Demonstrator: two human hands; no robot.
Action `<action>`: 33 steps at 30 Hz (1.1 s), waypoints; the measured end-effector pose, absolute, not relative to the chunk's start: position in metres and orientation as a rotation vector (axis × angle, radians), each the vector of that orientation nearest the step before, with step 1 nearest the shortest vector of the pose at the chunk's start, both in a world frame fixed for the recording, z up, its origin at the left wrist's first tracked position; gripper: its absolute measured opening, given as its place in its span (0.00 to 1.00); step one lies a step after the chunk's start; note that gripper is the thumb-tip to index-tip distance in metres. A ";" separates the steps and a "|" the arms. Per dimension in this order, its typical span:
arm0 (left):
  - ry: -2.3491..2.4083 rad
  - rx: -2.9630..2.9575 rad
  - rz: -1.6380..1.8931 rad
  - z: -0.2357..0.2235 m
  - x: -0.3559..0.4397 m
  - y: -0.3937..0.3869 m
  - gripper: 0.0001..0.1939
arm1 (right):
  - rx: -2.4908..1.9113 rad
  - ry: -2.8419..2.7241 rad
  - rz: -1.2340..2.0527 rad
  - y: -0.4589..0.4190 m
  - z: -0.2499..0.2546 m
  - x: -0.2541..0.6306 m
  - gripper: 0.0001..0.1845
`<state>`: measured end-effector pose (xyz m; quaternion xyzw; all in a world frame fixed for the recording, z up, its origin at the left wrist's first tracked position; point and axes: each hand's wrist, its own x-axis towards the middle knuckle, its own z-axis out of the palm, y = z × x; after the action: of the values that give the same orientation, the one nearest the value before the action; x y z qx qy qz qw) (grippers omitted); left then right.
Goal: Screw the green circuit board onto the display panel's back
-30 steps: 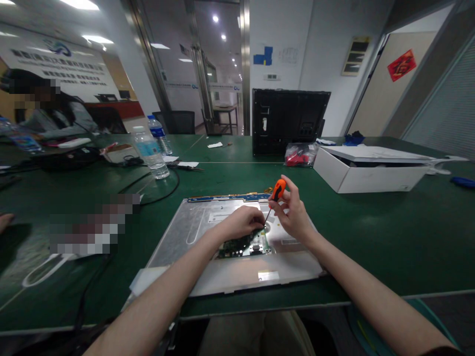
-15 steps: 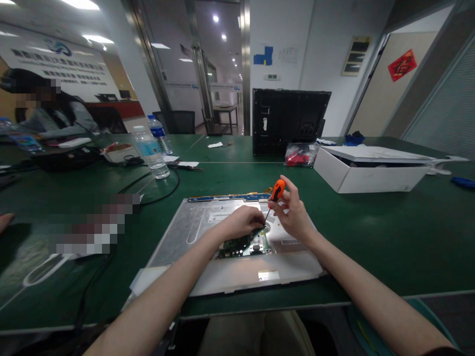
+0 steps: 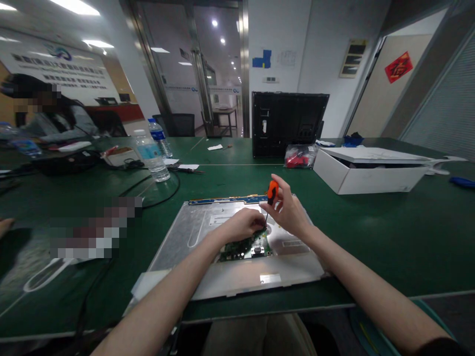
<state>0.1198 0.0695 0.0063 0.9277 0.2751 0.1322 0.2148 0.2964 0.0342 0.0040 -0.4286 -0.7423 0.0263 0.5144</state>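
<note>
An orange and black screwdriver (image 3: 272,192) is in my right hand (image 3: 288,210), its thin shaft pointing down and almost upright. My left hand (image 3: 243,225) is closed beside the shaft's lower end, fingertips bunched at the upper edge of a green circuit board (image 3: 247,247). Whatever those fingers hold, if anything, is hidden. The board sits on the back of a flat metal display panel (image 3: 185,222) lying on the green table. Along the panel's far edge runs a narrow blue circuit strip (image 3: 226,200).
Behind the panel stand a black monitor (image 3: 289,123), a bag with red contents (image 3: 299,157) and a white box (image 3: 367,170). Water bottles (image 3: 152,158), cables and paper lie to the left. At the far left a person (image 3: 55,113) sits by the table (image 3: 389,232).
The screwdriver has gone from leaning right to nearly upright, its handle shifting a little left and down with my right hand. My left hand stays in about the same place.
</note>
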 end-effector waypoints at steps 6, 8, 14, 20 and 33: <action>0.760 2.539 0.358 0.005 0.121 0.070 0.11 | -1.107 -1.875 -0.006 0.038 0.020 0.287 0.34; 0.754 2.537 0.356 0.005 0.121 0.070 0.11 | -1.070 -1.825 0.025 0.036 0.018 0.286 0.33; 0.779 2.563 0.348 0.004 0.121 0.070 0.10 | -1.021 -1.702 0.132 0.029 0.005 0.295 0.38; 0.764 2.555 0.343 0.003 0.122 0.071 0.10 | -1.006 -1.721 0.033 0.029 -0.002 0.291 0.37; 0.741 2.540 0.401 -0.001 0.121 0.072 0.09 | -0.975 -1.737 -0.008 0.029 -0.002 0.290 0.36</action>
<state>0.1209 0.0722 -0.0012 0.9235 0.2695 0.1459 0.2306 0.2901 0.0292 -0.0017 -0.4106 -0.7320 -0.0034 0.5437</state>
